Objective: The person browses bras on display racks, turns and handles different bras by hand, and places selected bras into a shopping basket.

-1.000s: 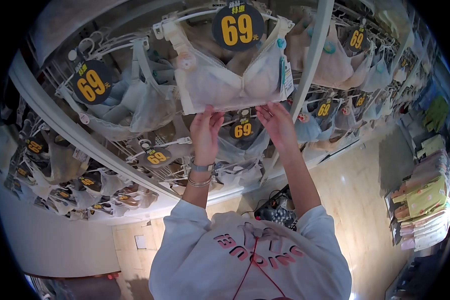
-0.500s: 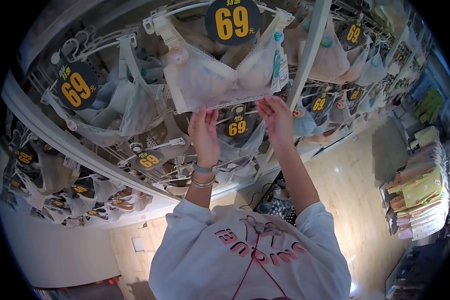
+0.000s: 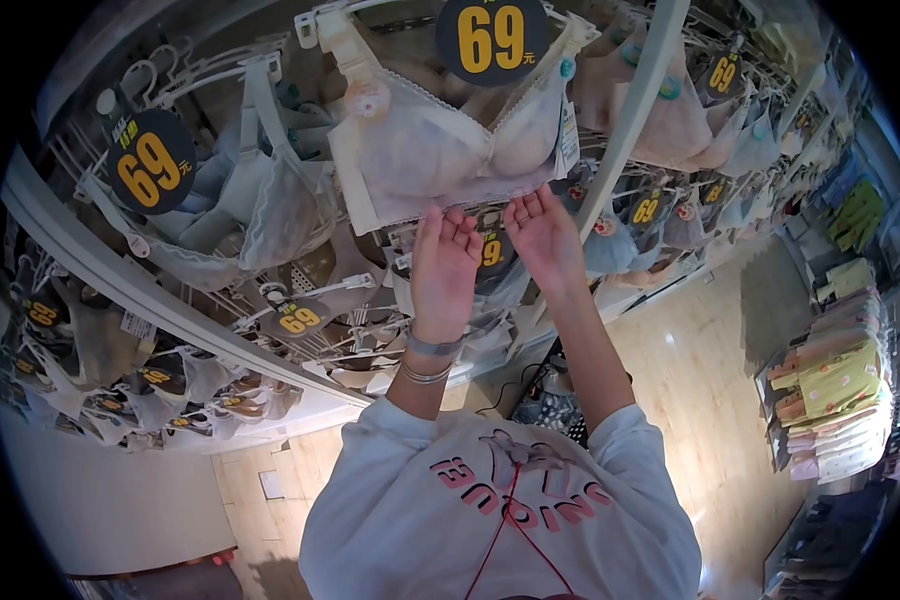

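A pale bra [image 3: 430,150] with lace-trimmed cups hangs on a white hanger in front of me, with a round black 69 price sign [image 3: 492,38] at its top. My left hand [image 3: 448,270] is palm up just below the bra's lower edge, fingers loosely bent and apart, thumb tip close to the hem. My right hand [image 3: 546,240] is beside it, palm up and open, with its fingertips at the hem; whether they press the fabric cannot be made out. A tag [image 3: 568,140] hangs on the bra's right side.
Another pale bra [image 3: 255,210] with a price sign [image 3: 152,162] hangs to the left. A white rack post [image 3: 630,120] stands to the right. More bras on hangers fill the racks below and beside. Folded clothes [image 3: 835,380] are displayed across the wooden floor [image 3: 690,350].
Both hands have moved closer together under the bra. My left hand has shifted right and let go of the hem's left part. The bra appears slightly lower and further right.
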The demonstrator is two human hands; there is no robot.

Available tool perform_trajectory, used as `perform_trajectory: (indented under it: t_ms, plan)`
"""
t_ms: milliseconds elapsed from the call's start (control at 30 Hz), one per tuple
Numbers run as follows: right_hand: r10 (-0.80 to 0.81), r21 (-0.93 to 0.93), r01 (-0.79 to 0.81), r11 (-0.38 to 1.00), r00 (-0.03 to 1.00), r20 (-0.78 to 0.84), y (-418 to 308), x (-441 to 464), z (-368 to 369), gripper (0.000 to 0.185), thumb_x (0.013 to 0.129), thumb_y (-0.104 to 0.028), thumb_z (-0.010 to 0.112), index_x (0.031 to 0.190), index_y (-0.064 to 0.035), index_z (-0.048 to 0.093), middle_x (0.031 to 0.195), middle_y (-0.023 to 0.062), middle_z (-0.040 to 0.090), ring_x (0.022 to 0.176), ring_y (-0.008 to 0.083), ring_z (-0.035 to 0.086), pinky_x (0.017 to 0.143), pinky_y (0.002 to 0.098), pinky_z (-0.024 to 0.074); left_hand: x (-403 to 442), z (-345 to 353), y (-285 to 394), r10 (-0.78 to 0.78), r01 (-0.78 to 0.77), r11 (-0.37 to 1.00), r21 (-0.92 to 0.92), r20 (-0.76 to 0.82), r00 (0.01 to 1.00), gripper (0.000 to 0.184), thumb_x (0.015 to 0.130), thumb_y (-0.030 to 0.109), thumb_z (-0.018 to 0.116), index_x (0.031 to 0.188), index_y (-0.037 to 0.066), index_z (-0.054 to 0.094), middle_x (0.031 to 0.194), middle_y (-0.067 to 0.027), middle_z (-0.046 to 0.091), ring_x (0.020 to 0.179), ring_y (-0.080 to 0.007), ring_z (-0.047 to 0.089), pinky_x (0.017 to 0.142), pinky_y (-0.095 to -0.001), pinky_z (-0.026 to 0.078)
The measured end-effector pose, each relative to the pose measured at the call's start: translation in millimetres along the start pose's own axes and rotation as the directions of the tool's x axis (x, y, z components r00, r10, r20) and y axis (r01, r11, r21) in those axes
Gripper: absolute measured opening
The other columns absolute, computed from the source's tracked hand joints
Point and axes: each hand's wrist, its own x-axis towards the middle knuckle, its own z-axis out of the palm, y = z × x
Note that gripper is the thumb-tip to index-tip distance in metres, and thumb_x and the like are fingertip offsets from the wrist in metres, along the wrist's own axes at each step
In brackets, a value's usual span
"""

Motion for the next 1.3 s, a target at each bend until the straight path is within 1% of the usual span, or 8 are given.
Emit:
perform_trajectory:
  t_ms: [200,333,433,600,700,733,1033,1300]
  plan:
    - [0.066,0.001,-0.066,0.998,0.997,0.026,-2.1,6.7,-4.3,0.007,0.087,-0.013,0.061,0.088,-0.0070,0.058,0.085,0.0048,0.059,0.086,0.0172,0.056,0.084,0.0316,0.0452,2.1,7.0,-1.4,0.140,-0.136,0.988,0.079,-0.056,0.989,0.011,0.092,0.023,0.056,0.095,0.013,0.053,0.094,0.0011,0.055,0.090,-0.0119,0.051,0.079,-0.0268,0.043]
    - [0.076,0.013,-0.076,0.997,0.997,0.030,-1.1,7.0,-4.0,0.011,0.089,-0.016,0.058,0.090,-0.0055,0.057,0.088,0.0059,0.057,0.090,0.0188,0.054,0.087,0.0327,0.0438,2.7,19.2,1.4,0.192,-0.182,0.973,0.145,-0.058,0.980,0.011,0.090,0.021,0.060,0.094,0.014,0.053,0.094,0.0027,0.054,0.085,-0.0097,0.049,0.073,-0.0246,0.040]
    - [0.054,0.036,-0.054,0.998,0.998,0.018,0.0,3.8,2.7,0.010,0.086,-0.014,0.061,0.091,-0.0061,0.058,0.088,0.0056,0.058,0.090,0.0186,0.054,0.088,0.0336,0.0428,6.4,22.0,3.4,0.147,-0.119,0.973,0.198,-0.137,0.980,0.017,0.086,0.022,0.065,0.097,0.013,0.054,0.092,0.0037,0.053,0.081,-0.0082,0.048,0.069,-0.0232,0.039]
    - [0.004,0.034,-0.005,0.999,1.000,0.012,2.7,-1.6,10.7,0.012,0.086,-0.013,0.060,0.095,-0.0065,0.057,0.093,0.0051,0.059,0.094,0.0182,0.051,0.095,0.0355,0.0374,14.5,36.2,8.6,0.045,0.001,0.987,0.161,-0.278,0.960,0.025,0.082,0.026,0.070,0.098,0.013,0.056,0.086,0.0037,0.053,0.078,-0.0085,0.049,0.063,-0.0230,0.038]
    - [0.004,0.043,-0.010,0.999,0.988,0.151,0.9,6.0,-12.9,0.012,0.086,-0.012,0.060,0.096,-0.0073,0.057,0.097,0.0044,0.059,0.098,0.0175,0.050,0.097,0.0360,0.0354,18.1,38.7,8.3,0.019,0.027,0.990,0.138,-0.323,0.946,0.025,0.082,0.026,0.070,0.099,0.012,0.058,0.083,0.0037,0.054,0.078,-0.0093,0.050,0.060,-0.0226,0.038]
    - [-0.022,0.050,0.015,0.999,0.992,0.128,0.4,5.9,-14.5,0.011,0.086,-0.012,0.060,0.096,-0.0075,0.057,0.097,0.0041,0.060,0.099,0.0174,0.050,0.097,0.0357,0.0356,19.0,39.3,8.1,0.010,0.035,0.991,0.127,-0.338,0.941,0.025,0.082,0.026,0.070,0.099,0.012,0.058,0.082,0.0037,0.054,0.078,-0.0097,0.051,0.060,-0.0224,0.037]
    - [-0.056,-0.002,0.056,0.998,0.998,0.035,0.5,-2.0,6.7,0.011,0.087,-0.012,0.059,0.098,-0.0099,0.059,0.098,0.0021,0.062,0.099,0.0166,0.052,0.095,0.0339,0.0375,23.8,33.7,-1.6,0.025,0.017,0.988,0.155,-0.269,0.963,0.022,0.085,0.025,0.064,0.104,0.017,0.055,0.092,0.0032,0.058,0.086,-0.0125,0.054,0.056,-0.0230,0.037]
    - [-0.045,0.017,0.044,0.999,0.998,0.046,-1.3,-1.5,5.6,0.013,0.087,-0.012,0.059,0.100,-0.0107,0.059,0.102,0.0023,0.062,0.101,0.0170,0.052,0.095,0.0351,0.0377,26.6,32.1,-2.6,0.011,0.026,0.990,0.139,-0.258,0.966,0.021,0.086,0.024,0.062,0.104,0.015,0.055,0.090,0.0028,0.057,0.081,-0.0111,0.053,0.056,-0.0222,0.036]
